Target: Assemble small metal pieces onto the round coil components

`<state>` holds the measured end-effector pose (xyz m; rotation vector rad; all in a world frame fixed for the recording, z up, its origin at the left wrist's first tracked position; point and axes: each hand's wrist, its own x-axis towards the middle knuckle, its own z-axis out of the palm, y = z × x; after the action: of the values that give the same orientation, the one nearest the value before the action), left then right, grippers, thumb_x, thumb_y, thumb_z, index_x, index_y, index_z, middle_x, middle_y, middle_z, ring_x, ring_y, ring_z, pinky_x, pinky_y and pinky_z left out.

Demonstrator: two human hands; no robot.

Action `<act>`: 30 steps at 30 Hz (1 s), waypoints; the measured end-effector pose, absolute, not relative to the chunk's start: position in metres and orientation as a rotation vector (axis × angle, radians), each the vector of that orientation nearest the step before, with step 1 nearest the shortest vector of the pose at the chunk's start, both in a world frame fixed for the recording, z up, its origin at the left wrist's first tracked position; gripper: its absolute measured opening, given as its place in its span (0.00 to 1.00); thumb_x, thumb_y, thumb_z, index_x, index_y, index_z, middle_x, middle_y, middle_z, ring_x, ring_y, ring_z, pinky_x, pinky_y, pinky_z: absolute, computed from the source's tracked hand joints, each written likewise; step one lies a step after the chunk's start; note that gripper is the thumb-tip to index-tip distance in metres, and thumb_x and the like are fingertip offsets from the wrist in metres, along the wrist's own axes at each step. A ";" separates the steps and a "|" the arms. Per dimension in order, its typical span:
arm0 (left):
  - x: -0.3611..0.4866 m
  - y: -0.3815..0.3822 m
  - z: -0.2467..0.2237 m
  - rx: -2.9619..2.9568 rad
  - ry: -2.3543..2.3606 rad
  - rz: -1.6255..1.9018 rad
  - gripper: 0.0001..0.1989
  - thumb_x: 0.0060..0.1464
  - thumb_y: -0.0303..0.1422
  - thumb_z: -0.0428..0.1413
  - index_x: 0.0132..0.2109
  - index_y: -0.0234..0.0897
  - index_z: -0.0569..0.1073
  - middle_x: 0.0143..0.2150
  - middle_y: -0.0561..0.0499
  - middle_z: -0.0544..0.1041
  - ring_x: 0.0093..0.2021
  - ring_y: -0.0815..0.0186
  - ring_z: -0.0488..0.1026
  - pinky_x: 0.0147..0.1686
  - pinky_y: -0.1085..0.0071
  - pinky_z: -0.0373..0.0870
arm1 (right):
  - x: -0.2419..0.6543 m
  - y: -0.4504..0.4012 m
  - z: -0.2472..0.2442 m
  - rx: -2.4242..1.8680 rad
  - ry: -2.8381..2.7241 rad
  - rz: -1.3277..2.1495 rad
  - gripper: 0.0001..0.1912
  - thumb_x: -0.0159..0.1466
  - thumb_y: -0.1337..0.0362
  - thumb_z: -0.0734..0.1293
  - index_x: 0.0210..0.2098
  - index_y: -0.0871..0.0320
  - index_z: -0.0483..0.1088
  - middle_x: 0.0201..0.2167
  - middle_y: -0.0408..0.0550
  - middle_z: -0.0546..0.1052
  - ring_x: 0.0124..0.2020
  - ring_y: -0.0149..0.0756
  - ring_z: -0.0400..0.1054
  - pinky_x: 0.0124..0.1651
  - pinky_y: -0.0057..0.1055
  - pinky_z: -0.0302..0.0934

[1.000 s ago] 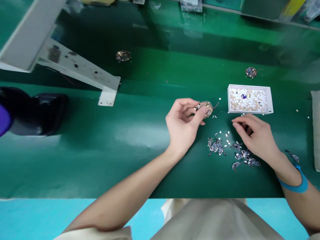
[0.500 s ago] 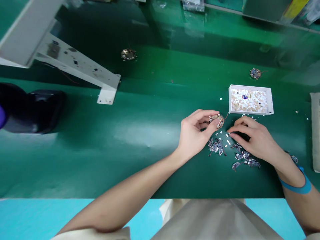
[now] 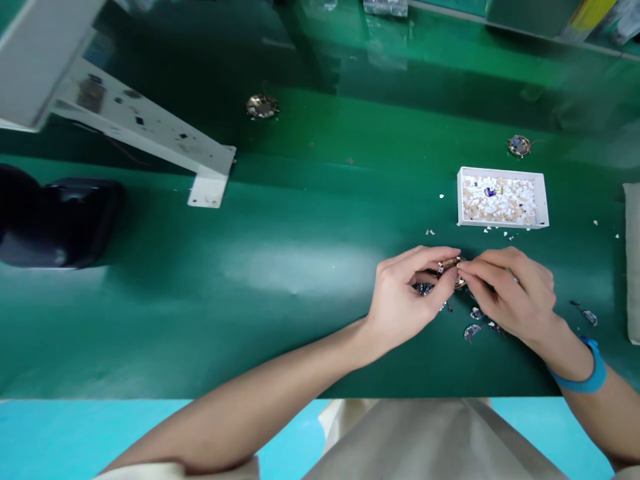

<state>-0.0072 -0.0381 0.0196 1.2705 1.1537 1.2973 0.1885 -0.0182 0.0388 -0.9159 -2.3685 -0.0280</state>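
Where visible, coppery curved casing [image 3: 449, 264]

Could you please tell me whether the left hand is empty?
No, the left hand is gripping a round, gold-coloured metallic part between its fingers.

deep green table [image 3: 300, 220], pale turquoise floor [image 3: 65, 433], beige clothing [image 3: 425, 440], bright blue wristband [image 3: 593, 375], white box [image 3: 542, 200], white and tan speckled bits [image 3: 505, 205], coppery gold round part [image 3: 449, 263], white bracket [image 3: 165, 139] with dark blotches, black stand [image 3: 75, 223], yellow strip [image 3: 593, 15]

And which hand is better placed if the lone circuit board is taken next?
Probably the right hand: it is nearer that circuit board, while the left hand grips the round casing.
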 end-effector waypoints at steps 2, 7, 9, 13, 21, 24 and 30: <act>-0.007 -0.040 0.019 1.276 1.141 1.305 0.10 0.58 0.27 0.64 0.48 0.36 0.83 0.42 0.46 0.85 0.37 0.68 0.83 0.37 0.76 0.85 | 0.190 -0.016 0.036 -0.913 -2.388 -0.051 0.15 0.69 0.69 0.72 0.53 0.50 0.72 0.41 0.48 0.80 0.35 0.38 0.74 0.38 0.36 0.70; -0.007 -0.038 0.017 1.281 1.104 1.280 0.10 0.60 0.28 0.63 0.49 0.35 0.83 0.43 0.45 0.84 0.37 0.67 0.83 0.34 0.77 0.85 | 0.192 -0.010 0.035 -0.869 -2.412 -0.017 0.15 0.68 0.72 0.72 0.53 0.53 0.71 0.41 0.49 0.80 0.36 0.37 0.74 0.38 0.35 0.70; -0.007 -0.038 0.016 1.281 1.094 1.277 0.11 0.60 0.27 0.63 0.49 0.35 0.83 0.43 0.45 0.84 0.37 0.68 0.83 0.34 0.77 0.85 | 0.192 -0.010 0.036 -0.848 -2.411 -0.013 0.15 0.68 0.72 0.72 0.52 0.54 0.71 0.40 0.49 0.80 0.36 0.38 0.74 0.38 0.35 0.70; -0.007 -0.039 0.015 1.285 1.096 1.261 0.11 0.60 0.27 0.62 0.50 0.35 0.83 0.43 0.45 0.83 0.37 0.68 0.82 0.35 0.77 0.85 | 0.193 -0.009 0.034 -0.860 -2.416 0.024 0.15 0.68 0.72 0.72 0.52 0.52 0.72 0.39 0.48 0.81 0.37 0.39 0.75 0.38 0.37 0.71; -0.007 -0.039 0.013 1.365 1.071 1.300 0.13 0.61 0.25 0.61 0.52 0.35 0.82 0.45 0.45 0.83 0.37 0.70 0.82 0.36 0.76 0.86 | 0.191 -0.008 0.033 -0.918 -2.339 0.145 0.13 0.69 0.71 0.72 0.49 0.52 0.72 0.39 0.48 0.81 0.36 0.39 0.77 0.37 0.36 0.71; -0.007 -0.038 0.012 1.345 1.063 1.298 0.13 0.61 0.25 0.61 0.52 0.34 0.82 0.45 0.44 0.83 0.38 0.69 0.82 0.36 0.76 0.85 | 0.192 -0.009 0.034 -0.925 -2.419 0.121 0.12 0.70 0.71 0.70 0.51 0.53 0.72 0.42 0.50 0.81 0.39 0.40 0.77 0.40 0.37 0.72; -0.006 -0.037 0.011 1.216 1.050 1.265 0.14 0.60 0.28 0.64 0.52 0.34 0.83 0.45 0.43 0.82 0.39 0.67 0.82 0.36 0.75 0.86 | 0.187 -0.009 0.034 -0.981 -2.490 0.094 0.07 0.74 0.70 0.65 0.51 0.58 0.68 0.42 0.52 0.78 0.39 0.39 0.76 0.39 0.34 0.72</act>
<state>-0.0059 -0.0371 0.0107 1.2160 1.0503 1.2645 0.1872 -0.0092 0.0342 -0.9811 -2.4899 0.0942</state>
